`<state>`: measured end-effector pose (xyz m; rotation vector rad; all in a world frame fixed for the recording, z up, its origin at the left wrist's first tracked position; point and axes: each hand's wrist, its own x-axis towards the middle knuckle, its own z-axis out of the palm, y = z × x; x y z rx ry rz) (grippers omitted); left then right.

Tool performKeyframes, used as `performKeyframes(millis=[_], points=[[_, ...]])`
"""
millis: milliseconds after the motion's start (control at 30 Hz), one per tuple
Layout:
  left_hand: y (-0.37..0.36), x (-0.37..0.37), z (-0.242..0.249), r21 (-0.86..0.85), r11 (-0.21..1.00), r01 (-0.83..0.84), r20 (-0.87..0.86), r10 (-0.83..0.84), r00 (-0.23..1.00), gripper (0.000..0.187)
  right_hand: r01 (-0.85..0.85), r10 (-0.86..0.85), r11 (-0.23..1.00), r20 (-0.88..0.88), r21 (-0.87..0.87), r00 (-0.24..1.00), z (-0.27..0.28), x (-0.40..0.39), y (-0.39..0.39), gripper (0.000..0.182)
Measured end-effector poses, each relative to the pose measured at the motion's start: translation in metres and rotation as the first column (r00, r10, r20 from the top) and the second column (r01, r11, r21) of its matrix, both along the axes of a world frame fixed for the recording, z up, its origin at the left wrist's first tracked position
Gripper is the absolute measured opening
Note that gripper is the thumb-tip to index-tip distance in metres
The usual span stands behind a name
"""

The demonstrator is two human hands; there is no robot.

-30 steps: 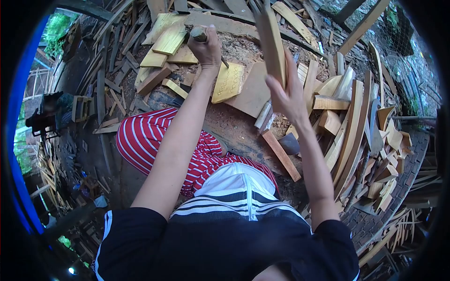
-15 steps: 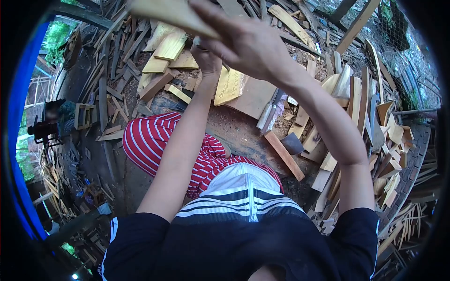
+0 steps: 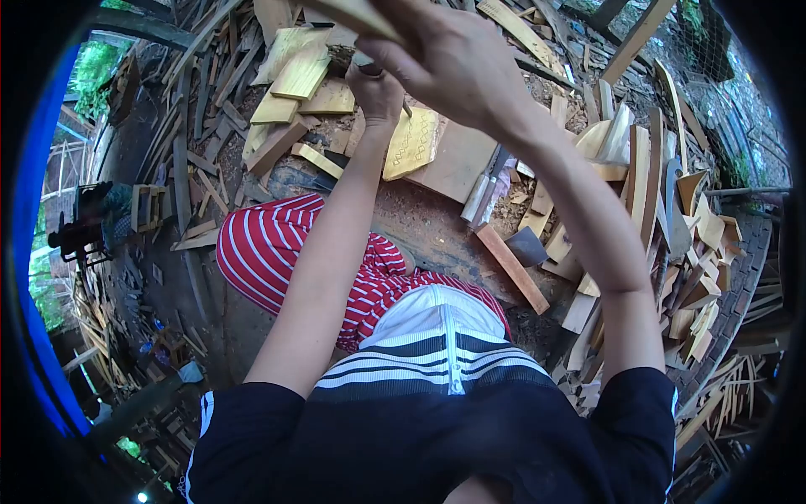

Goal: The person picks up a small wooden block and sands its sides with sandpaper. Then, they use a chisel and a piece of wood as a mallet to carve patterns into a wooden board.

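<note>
My left hand [image 3: 379,94] is closed around a chisel; its grey butt end [image 3: 364,60] shows above the fist, and a short dark shaft [image 3: 407,109] shows beside it. Just to the right lies a yellow wooden board [image 3: 411,149] with a carved criss-cross pattern. Whether the chisel's tip touches the board is hidden. Over and beyond the left fist, my right hand [image 3: 457,71] grips a pale wooden mallet [image 3: 357,15], partly cut off by the top edge. Its grip is mostly hidden by the fingers.
Several yellow boards [image 3: 300,76] are stacked to the left. A plain brown board [image 3: 457,164] lies beside the carved one, near metal tools [image 3: 480,195] and a reddish wooden strip [image 3: 512,269]. Upright offcuts [image 3: 638,181] crowd the right. Farther left sits a small wooden stool [image 3: 151,207].
My right hand has shifted slightly, and the mallet in it has moved up and to the right, away from the stacked boards. My left hand stays almost in place with the chisel.
</note>
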<state>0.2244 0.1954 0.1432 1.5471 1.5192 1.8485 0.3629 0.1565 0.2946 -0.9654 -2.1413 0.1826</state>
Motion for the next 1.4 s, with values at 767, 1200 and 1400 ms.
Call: performKeyframes(millis=[767, 1200, 1400], points=[[-0.017, -0.082, -0.003, -0.114, 0.954, 0.276, 0.861, -0.044, 0.507, 0.025, 0.076, -0.332, 0.449, -0.087, -0.890, 0.939, -0.189, 0.056, -0.134, 0.066], [-0.011, -0.042, 0.022, -0.089, 0.945, 0.313, 0.772, -0.134, 0.622, 0.022, 0.030, -0.259, 0.330, -0.060, -0.944, 0.964, -0.189, 0.066, -0.126, 0.067], [-0.011, -0.043, 0.021, -0.074, 0.942, 0.328, 0.758, -0.160, 0.632, 0.022, 0.071, -0.258, 0.402, -0.038, -0.913, 0.965, -0.191, 0.064, -0.129, 0.070]])
